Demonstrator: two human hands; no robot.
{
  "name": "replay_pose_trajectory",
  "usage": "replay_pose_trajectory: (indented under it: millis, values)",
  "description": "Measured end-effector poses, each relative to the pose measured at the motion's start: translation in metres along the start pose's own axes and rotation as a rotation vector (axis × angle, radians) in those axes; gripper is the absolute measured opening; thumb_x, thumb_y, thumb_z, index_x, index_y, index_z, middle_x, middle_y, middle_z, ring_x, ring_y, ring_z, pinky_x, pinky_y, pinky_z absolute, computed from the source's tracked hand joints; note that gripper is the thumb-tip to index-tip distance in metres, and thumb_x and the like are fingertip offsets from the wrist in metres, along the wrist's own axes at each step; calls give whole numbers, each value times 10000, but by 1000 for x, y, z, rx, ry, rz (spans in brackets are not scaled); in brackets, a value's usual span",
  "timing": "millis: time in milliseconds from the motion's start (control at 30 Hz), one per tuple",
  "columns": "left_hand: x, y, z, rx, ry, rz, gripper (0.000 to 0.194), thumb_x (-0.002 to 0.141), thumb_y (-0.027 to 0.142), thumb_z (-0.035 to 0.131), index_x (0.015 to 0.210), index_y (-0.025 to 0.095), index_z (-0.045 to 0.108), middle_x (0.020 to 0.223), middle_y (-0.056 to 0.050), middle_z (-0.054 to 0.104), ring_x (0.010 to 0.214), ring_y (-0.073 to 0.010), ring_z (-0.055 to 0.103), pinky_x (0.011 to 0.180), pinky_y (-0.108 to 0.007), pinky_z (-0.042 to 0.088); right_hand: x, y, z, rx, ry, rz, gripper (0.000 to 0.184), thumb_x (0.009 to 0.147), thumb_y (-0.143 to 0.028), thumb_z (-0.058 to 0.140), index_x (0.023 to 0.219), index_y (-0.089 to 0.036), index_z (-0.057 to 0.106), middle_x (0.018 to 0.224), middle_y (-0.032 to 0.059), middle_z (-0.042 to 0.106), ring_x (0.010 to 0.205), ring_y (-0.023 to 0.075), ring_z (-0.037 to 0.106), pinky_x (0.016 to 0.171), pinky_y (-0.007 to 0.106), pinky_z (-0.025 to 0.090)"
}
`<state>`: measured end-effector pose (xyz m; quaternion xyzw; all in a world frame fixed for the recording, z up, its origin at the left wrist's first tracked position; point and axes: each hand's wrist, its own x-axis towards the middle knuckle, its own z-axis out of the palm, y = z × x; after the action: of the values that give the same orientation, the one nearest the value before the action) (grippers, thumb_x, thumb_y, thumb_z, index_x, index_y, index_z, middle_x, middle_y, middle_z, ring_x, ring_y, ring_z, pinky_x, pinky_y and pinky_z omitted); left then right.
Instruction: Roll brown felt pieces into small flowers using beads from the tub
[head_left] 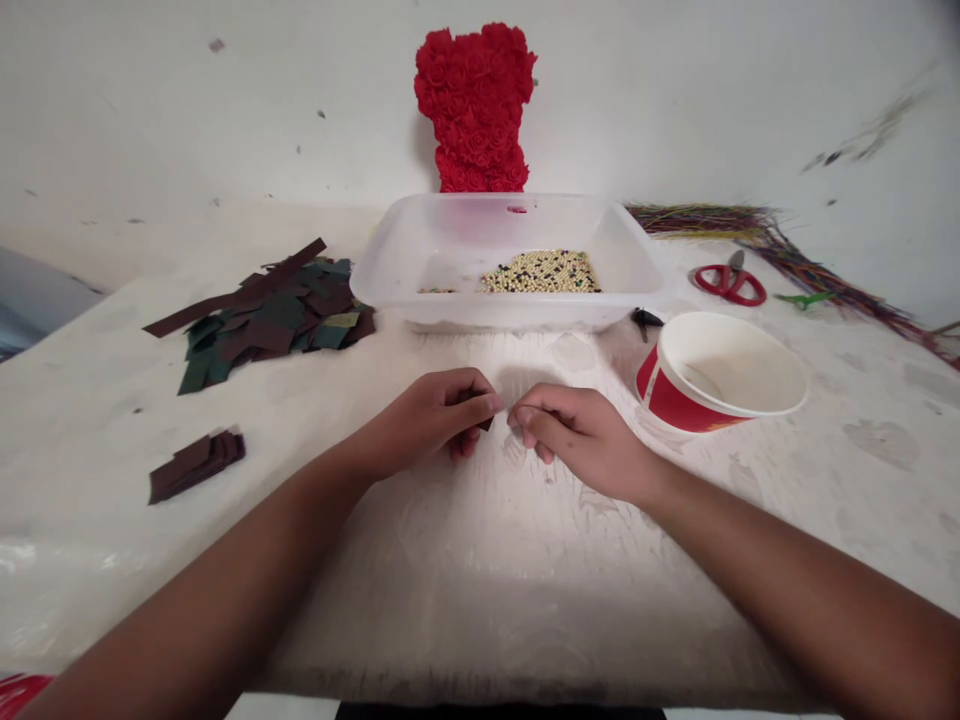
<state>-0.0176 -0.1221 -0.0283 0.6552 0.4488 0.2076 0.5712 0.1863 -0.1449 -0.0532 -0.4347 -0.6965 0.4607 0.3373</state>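
My left hand is closed over the middle of the table, with thumb and fingers pinched on a small dark brown strip; only a corner of it shows. Just to its right, my right hand is also closed in a pinch, its fingertips a small gap from the left ones. What the right fingers hold, if anything, is too small to make out. Behind both hands stands a translucent plastic tub, with many gold beads and some dark ones in it.
Left lie a heap of green and brown strips and a small brown stack. On the right are a red-and-white paper bowl, red-handled scissors, a green clip-like piece and thin coloured wires. Red roses stand behind the tub.
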Motion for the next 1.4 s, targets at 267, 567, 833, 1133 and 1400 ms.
replay_pose_trajectory:
  millis: [267,567,833,1133,1400]
  values:
    - [-1,0,-2,-5,-31,46,161,904,325,562,852,173,573,627,32,573,553,-79,522,508,-192,417,0,1,1,15,0,10,176,896,-229,495,779,-189,620,694,-23,607,553,97,514,532,239,418]
    - [0,-4,-4,-17,-91,58,142,822,300,660,853,185,582,685,33,580,600,-92,522,549,-219,422,0,0,1,22,-11,4,189,899,-225,485,758,-183,603,685,-17,591,558,99,511,545,243,421]
    - [-1,-4,-4,-14,-103,59,141,806,303,672,847,186,606,700,32,577,622,-96,531,575,-223,431,0,0,0,19,-4,4,182,898,-224,487,758,-186,598,686,-16,595,557,99,517,543,237,423]
    - [-1,-1,-4,74,-90,55,313,886,433,559,726,168,599,663,9,592,607,-108,535,577,-231,425,-1,-1,-1,20,7,17,234,914,-262,487,717,-186,587,608,-30,542,545,105,511,546,243,417]
    - [0,-3,-3,25,-45,4,394,921,480,479,691,168,549,616,-2,603,563,-116,556,564,-243,437,-1,-2,0,40,11,24,205,904,-237,491,732,-189,592,650,-26,579,541,101,509,538,245,417]
